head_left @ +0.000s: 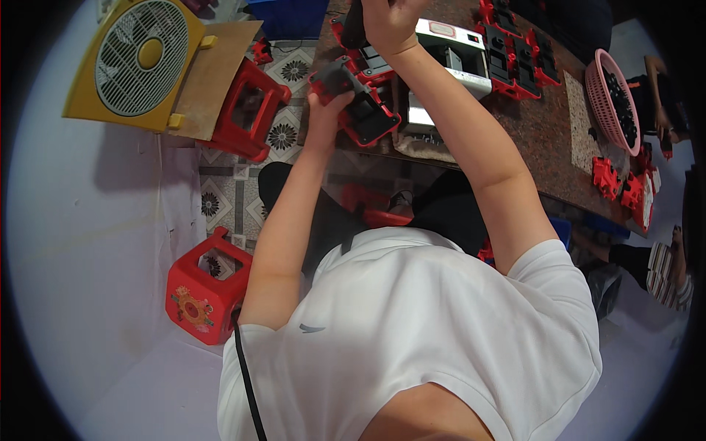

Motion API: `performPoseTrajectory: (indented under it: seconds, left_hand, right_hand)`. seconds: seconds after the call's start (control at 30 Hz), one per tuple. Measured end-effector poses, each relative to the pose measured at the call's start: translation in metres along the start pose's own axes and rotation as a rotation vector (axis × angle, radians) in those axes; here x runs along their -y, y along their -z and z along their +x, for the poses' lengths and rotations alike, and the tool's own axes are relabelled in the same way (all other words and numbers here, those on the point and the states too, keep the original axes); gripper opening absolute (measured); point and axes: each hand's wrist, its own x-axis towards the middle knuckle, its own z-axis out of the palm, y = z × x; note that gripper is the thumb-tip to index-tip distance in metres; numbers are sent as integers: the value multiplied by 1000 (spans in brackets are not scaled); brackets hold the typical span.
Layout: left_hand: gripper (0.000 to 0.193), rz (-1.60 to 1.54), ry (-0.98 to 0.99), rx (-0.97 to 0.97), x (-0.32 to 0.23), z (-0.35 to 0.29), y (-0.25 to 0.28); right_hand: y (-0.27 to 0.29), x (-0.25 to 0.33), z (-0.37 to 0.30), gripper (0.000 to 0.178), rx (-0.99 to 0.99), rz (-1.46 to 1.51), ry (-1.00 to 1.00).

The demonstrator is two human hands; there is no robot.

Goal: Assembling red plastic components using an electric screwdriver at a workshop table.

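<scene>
My left hand point(329, 110) is closed round the near left side of a red-and-black plastic housing point(368, 114), tilted at the table's edge. At the top edge of the view is my right hand point(390, 26), partly cut off. A dark, elongated tool point(354, 28) shows beside it, apparently in its grip, above the housing; its kind and tip cannot be made out. Just right of the housing stands a white and metal box-shaped device point(474, 62) with a small red switch, partly hidden by my right forearm. More red-and-black pieces lie behind the held housing.
Several red-and-black housings point(515, 62) stand on the brown table point(540, 128). Farther right are a pink basket point(603, 103) of black parts and loose red parts point(607, 176). At left are a yellow fan point(151, 51) and red stools point(213, 294). Other people's arms point(658, 95) show at far right.
</scene>
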Motion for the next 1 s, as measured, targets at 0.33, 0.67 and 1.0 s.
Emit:
performPoseTrajectory:
  seconds: [0.33, 0.67, 1.0]
  left_hand:
    - [68, -6, -93, 17, 8, 7, 6]
    - [74, 5, -67, -38, 9, 5, 2]
    - [65, 15, -38, -26, 5, 0, 5]
  right_hand:
    - [-17, -15, -2, 25, 113, -71, 98]
    - [-16, -25, -3, 27, 132, -163, 126]
    - [54, 78, -5, 36, 252, 14, -307]
